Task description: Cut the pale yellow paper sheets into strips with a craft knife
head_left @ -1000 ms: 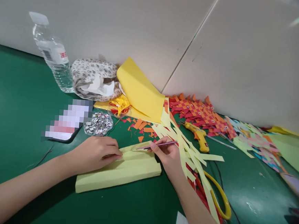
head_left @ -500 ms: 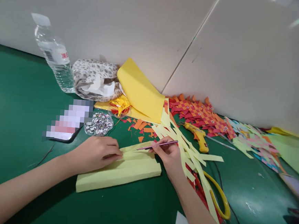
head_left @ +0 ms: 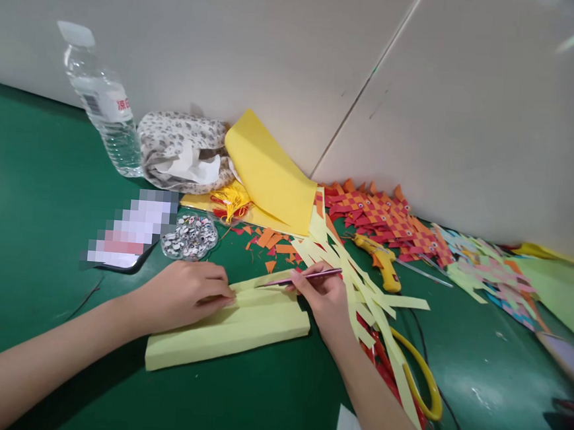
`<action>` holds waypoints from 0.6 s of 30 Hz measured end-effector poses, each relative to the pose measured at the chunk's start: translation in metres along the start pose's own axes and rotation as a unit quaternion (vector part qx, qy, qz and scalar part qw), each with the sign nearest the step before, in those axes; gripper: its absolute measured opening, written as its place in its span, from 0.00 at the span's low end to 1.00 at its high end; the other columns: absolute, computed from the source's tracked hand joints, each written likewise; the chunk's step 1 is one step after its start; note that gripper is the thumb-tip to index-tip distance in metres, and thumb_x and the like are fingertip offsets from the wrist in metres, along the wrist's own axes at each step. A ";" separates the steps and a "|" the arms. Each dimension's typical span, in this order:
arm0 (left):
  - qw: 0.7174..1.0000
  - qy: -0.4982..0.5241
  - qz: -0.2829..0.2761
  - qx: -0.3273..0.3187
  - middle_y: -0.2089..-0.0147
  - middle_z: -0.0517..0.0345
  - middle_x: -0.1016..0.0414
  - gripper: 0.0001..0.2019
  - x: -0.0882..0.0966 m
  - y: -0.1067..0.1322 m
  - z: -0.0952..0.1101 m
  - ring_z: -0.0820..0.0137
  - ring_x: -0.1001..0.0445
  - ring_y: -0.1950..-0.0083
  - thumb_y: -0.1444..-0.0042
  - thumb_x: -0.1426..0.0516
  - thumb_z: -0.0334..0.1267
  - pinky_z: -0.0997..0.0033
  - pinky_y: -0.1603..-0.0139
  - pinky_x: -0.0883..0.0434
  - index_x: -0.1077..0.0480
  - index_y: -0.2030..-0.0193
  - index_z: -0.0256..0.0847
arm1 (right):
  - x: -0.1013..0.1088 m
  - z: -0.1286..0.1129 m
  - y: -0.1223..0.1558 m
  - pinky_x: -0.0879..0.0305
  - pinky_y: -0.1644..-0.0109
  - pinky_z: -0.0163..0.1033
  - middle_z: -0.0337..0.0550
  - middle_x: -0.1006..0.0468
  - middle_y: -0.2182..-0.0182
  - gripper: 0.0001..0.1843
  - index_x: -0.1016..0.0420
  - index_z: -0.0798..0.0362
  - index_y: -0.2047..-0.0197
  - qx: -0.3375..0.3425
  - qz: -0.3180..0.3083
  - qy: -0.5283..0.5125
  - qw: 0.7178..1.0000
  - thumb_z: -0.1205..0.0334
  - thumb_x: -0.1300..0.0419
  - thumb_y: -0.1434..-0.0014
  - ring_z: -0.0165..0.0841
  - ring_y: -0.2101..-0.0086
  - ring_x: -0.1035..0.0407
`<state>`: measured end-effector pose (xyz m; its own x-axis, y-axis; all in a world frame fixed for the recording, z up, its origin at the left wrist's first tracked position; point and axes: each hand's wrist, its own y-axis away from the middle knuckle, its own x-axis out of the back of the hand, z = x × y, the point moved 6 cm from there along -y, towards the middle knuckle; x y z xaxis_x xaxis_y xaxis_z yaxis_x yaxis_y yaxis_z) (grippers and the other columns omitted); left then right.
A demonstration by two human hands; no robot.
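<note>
A pale yellow-green sheet of paper (head_left: 238, 334), folded lengthwise into raised panels, lies in front of me on the table. My left hand (head_left: 194, 294) rests on its left part, fingers curled and pressed together at a fold. Between the thumb and fingers of my right hand (head_left: 323, 297) is a slim pink pen-shaped tool (head_left: 314, 277), held at a low slant. Its thin pointed tip reaches left over the paper's upper panel, near my left fingers. Whether the tip touches the paper I cannot tell.
Pale paper strips (head_left: 361, 280) lie right of my hand over yellow-handled scissors (head_left: 428, 372). Behind are a yellow glue gun (head_left: 382, 262), woven red-orange paper pieces (head_left: 376, 212) and yellow sheets (head_left: 270, 174). Leftward stand a bottle (head_left: 106, 108), bagged googly eyes (head_left: 189, 236) and a phone (head_left: 137, 230).
Both hands, the pen-shaped tool and the folded paper stay in nearly the same places. The view has shifted very slightly.
</note>
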<state>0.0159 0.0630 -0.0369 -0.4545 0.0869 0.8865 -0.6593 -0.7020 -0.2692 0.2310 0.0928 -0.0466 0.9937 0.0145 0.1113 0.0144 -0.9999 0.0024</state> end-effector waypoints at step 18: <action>1.000 -0.007 -0.007 0.000 0.65 0.60 0.24 0.11 0.000 0.000 0.001 0.71 0.25 0.67 0.37 0.48 0.38 0.74 0.69 0.35 0.24 0.63 0.45 | 0.009 -0.004 0.002 0.34 0.68 0.36 0.38 0.23 0.79 0.16 0.33 0.51 0.73 0.022 0.023 0.028 0.999 0.51 0.33 0.49 0.33 0.74 0.27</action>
<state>0.0167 0.0624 -0.0366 -0.4364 0.0868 0.8956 -0.6652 -0.7013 -0.2561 0.2390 0.0914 -0.0414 0.9854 -0.0336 0.1666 -0.0259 -0.9985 -0.0484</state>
